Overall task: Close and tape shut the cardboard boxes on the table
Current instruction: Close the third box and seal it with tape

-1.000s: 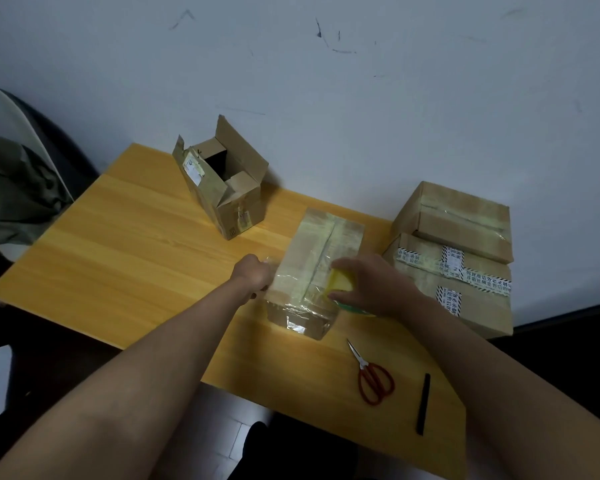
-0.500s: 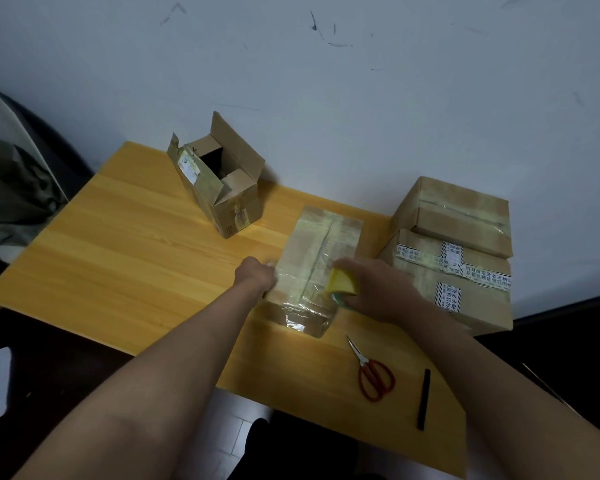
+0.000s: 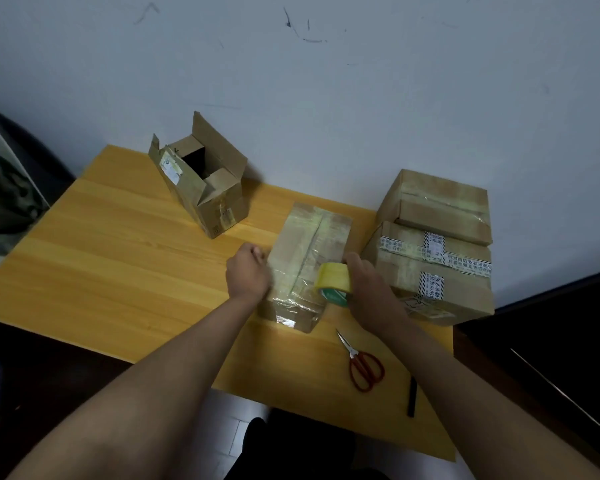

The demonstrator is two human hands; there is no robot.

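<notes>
A closed cardboard box [image 3: 309, 251] lies in the middle of the wooden table [image 3: 118, 271], its top covered in clear tape. My right hand [image 3: 371, 289] grips a yellow tape roll [image 3: 333, 282] over the box's near right edge. A strip of clear tape seems to run from the roll across the box to my left hand [image 3: 248, 271], whose curled fingers sit at the box's left side. An open box [image 3: 201, 188] with raised flaps stands at the back left. Two taped boxes are stacked at the right, a smaller one [image 3: 437, 202] on a larger one [image 3: 440, 282].
Red-handled scissors [image 3: 361, 365] and a black pen [image 3: 411, 396] lie on the table near its front right edge. A chair with dark cloth [image 3: 4, 195] stands left of the table. The white wall is right behind the boxes.
My right hand has lifted the tape roll a little and turned it, so its yellow side and green core now show. My left hand stays at the box's left side.
</notes>
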